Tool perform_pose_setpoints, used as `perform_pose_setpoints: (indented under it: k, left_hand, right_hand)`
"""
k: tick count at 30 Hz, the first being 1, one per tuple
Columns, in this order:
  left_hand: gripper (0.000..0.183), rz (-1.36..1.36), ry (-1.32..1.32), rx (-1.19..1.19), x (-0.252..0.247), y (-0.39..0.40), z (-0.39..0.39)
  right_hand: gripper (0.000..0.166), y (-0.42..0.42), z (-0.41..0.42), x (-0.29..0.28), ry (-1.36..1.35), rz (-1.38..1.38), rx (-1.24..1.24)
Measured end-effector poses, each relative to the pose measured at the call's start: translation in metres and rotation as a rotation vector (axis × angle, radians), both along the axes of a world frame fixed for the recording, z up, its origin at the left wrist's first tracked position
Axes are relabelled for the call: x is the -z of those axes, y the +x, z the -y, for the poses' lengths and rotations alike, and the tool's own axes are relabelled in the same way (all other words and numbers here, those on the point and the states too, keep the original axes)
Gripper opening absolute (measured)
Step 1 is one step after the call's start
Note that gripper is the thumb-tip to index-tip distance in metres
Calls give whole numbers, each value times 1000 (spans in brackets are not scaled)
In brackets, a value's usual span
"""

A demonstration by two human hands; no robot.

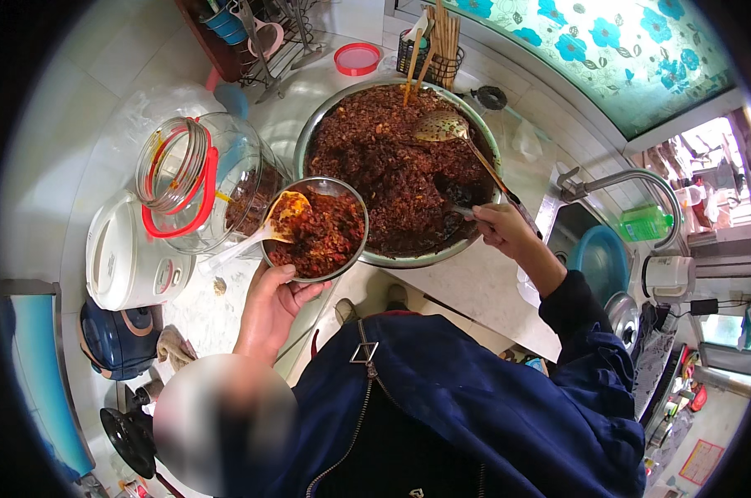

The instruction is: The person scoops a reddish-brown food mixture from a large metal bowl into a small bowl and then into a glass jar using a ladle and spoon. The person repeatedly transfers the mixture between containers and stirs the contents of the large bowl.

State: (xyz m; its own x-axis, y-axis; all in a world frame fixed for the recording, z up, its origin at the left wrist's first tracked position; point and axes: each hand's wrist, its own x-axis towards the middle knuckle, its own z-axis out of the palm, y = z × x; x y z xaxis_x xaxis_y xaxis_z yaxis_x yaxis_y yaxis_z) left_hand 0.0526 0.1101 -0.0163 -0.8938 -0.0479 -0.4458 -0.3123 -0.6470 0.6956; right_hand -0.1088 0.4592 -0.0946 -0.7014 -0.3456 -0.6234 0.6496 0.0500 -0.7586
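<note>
My left hand (277, 292) holds up a metal bowl (364, 218) filled with red chili sauce (328, 230). A pale plastic spoon (264, 233) rests in that bowl, its yellow-stained head in the sauce. Between the fingers of my right hand (498, 225) is the metal handle of a utensil (459, 210); its far end is sunk in dark chili paste (381, 149) and hidden. The paste fills a large steel basin (300, 146). A slotted metal skimmer (440, 126) lies across the basin's right side, and two chopsticks (412, 68) stand in the paste at the back.
Left of the basin, a big glass jar (238, 149) with a red handle ring leans over, paste inside. A white rice cooker (123, 261) stands beyond it. Behind are a red-rimmed lid (357, 58) and a wire chopstick holder (444, 65). At right, a faucet (624, 180) arches over the sink.
</note>
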Motion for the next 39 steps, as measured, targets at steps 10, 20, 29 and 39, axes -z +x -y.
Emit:
perform_pose_setpoints:
  k: [10, 20, 29, 39]
  left_hand:
    - [47, 11, 0, -22, 8, -8, -3]
    - [47, 13, -36, -70, 17, -18, -5]
    - [46, -48, -61, -75, 36, -45, -15]
    - [60, -157, -59, -50, 54, -109, -61]
  right_hand:
    - [23, 19, -8, 7, -254, 9, 79]
    - [25, 20, -9, -7, -280, -111, 58]
    - [24, 16, -13, -27, -257, -204, 110]
    - [25, 16, -22, -97, -232, -310, 150]
